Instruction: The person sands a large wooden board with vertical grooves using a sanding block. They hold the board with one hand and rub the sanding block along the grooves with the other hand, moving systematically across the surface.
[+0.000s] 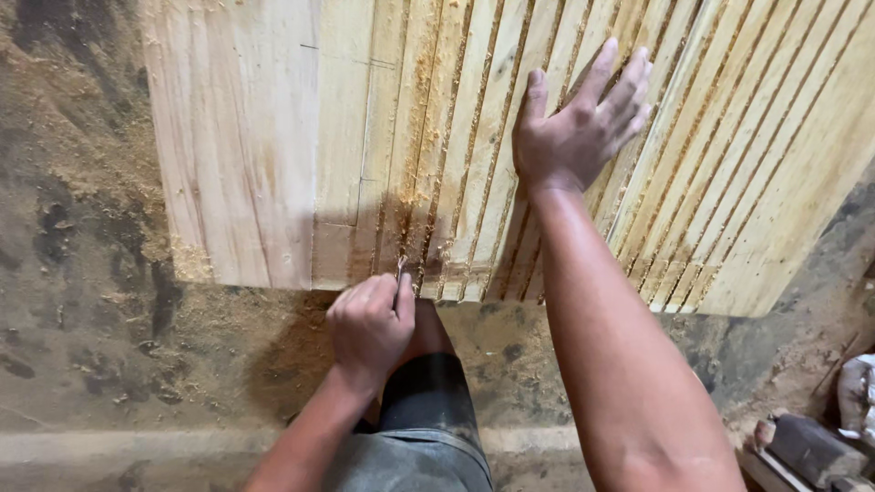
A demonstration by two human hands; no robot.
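On the left of the view lies a dirt floor (82, 301), dark and strewn with sawdust (196, 310). Resting over it is a pale wooden panel (237, 137), smooth on its left part and cut with many long parallel grooves (474, 137) from the middle rightward, sawdust caught in several of them.

At the panel's near edge, the left hand (369, 323) is closed into a fist, its fingers (360, 305) pressed together around a small tool (400, 266) whose thin tip pokes up against the end of a groove. What kind of tool it is cannot be told. Just below it shows the person's knee and dark shorts (428, 410).

Further right and farther away, the right hand (574, 128) lies flat on the grooved part, fingers (620, 82) spread loosely, pressing the panel down.

Judging from this, the step in hand is cleaning or trimming groove ends along the near edge. Moving on would call for shifting the tip to the neighbouring groove while the flat hand steadies the board.

At the lower right corner sits a dark power tool (811, 451), partly out of view. No containers show.
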